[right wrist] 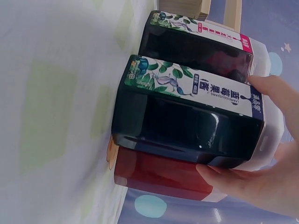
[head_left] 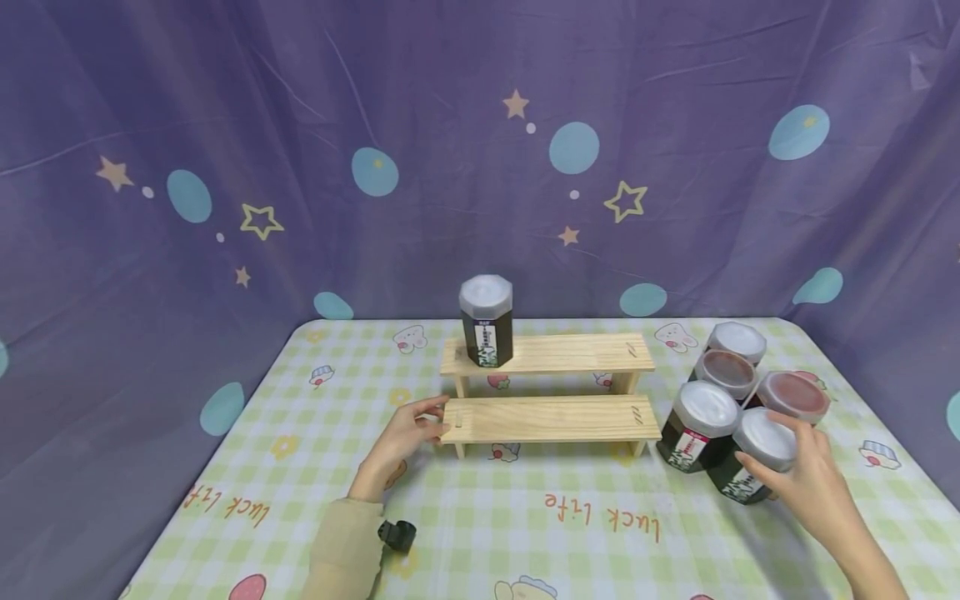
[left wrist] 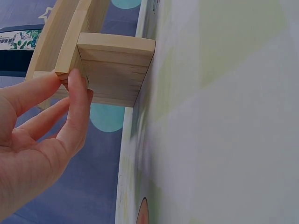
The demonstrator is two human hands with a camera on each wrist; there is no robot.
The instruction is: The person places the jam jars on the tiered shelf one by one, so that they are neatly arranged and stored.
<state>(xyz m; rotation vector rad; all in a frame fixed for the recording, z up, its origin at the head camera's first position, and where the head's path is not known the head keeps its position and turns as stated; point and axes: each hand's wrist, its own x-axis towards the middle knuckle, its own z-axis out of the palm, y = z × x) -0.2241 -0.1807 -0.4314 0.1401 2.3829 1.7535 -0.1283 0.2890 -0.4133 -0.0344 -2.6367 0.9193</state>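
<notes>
A two-step wooden shelf (head_left: 551, 419) stands in the middle of the table. My left hand (head_left: 408, 435) holds the left end of its lower step; in the left wrist view, thumb and fingertips pinch the board's corner (left wrist: 70, 58). At the right, my right hand (head_left: 806, 467) grips a dark blueberry jam jar (right wrist: 187, 121) around its white lid (head_left: 767, 437), thumb on one side and fingers on the other. Against that jar stands another dark jar (head_left: 697, 425) with a red-topped label. A red jam jar (right wrist: 161, 173) is just behind the gripped one.
One dark jar (head_left: 487, 325) stands on the left of the upper step. Further jars, one with a reddish-brown lid (head_left: 725, 373) and one with a white lid (head_left: 737, 340), crowd the right back. A checked cloth (head_left: 480, 517) covers the table, and a purple curtain (head_left: 465, 242) hangs behind.
</notes>
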